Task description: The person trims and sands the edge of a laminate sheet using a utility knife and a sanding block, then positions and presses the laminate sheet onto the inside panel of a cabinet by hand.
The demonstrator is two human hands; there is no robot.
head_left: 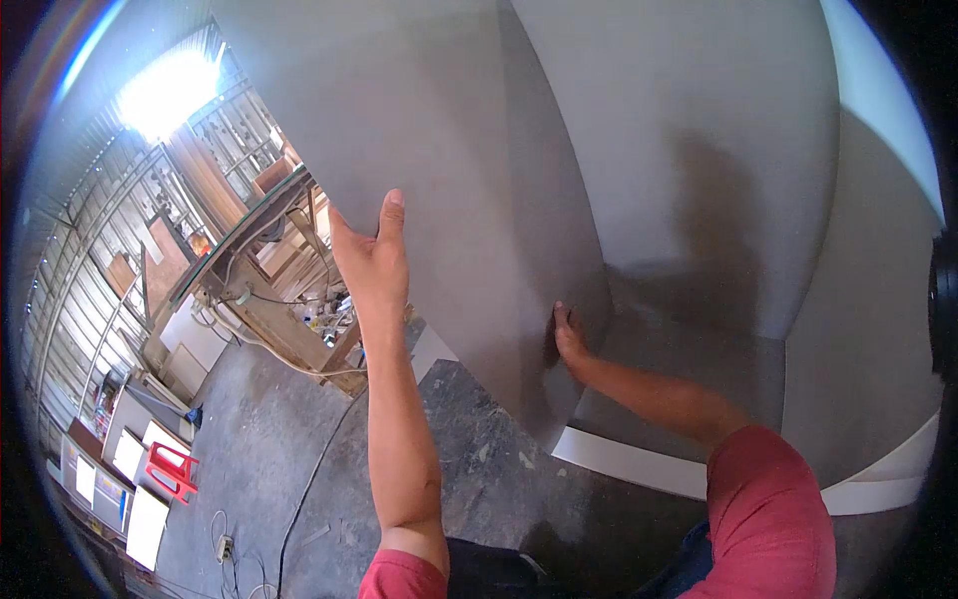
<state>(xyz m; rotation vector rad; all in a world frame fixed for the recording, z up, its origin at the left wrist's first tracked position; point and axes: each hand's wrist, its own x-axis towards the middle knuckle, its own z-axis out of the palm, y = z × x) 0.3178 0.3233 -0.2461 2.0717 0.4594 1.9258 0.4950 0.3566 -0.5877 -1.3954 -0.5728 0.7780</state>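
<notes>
A tall grey door panel (459, 200) stands in front of me, swung out from a grey cabinet (689, 220). My left hand (374, 260) grips the panel's left edge; its thumb lies on the near face, and the other fingers are mostly hidden behind. Lower down and to the right, my right hand (569, 339) rests against the panel's face near the cabinet side. Its fingers point upward and are only partly visible; nothing shows held in it. A white strip (629, 464) runs along the cabinet's bottom front edge.
A cluttered wooden workbench (289, 339) stands beyond the panel on the left. A red plastic stool (173, 471) and white boards (147, 524) are farther left. Cables (304, 494) lie across the grey concrete floor (249, 409). Corrugated metal walls (75, 290) rise behind.
</notes>
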